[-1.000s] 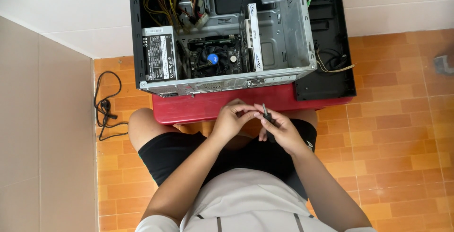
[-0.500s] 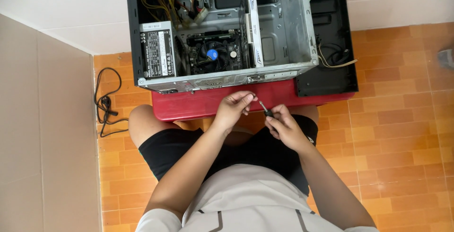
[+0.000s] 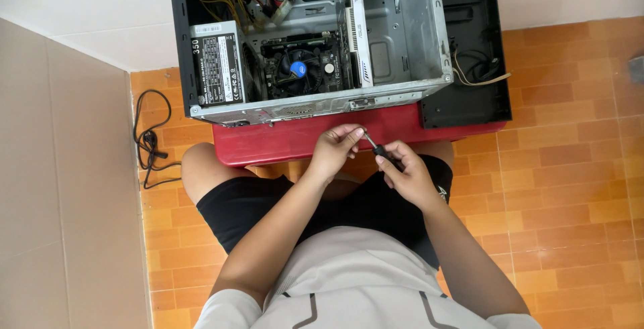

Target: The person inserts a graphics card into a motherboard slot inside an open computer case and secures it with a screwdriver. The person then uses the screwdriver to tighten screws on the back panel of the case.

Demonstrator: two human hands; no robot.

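Orange tiled floor, open grey metal computer case (image 3: 308, 40) on red stool (image 3: 295, 141). Slim black-handled screwdriver (image 3: 379, 149): light, rigid; right hand (image 3: 406, 175) clenched on handle, left hand (image 3: 335, 149) pinching tip.

This looks like a room in a home used as a makeshift repair spot rather than a fitted workshop. The floor (image 3: 570, 188) is laid with orange-brown ceramic tiles and meets plain pale walls (image 3: 67, 188) at a corner. An opened desktop computer case (image 3: 308, 40) lies on its side across a low red stool (image 3: 295, 142), its black side panel (image 3: 473, 47) set beside it, and a loose black cable (image 3: 149, 140) trails on the tiles by the wall
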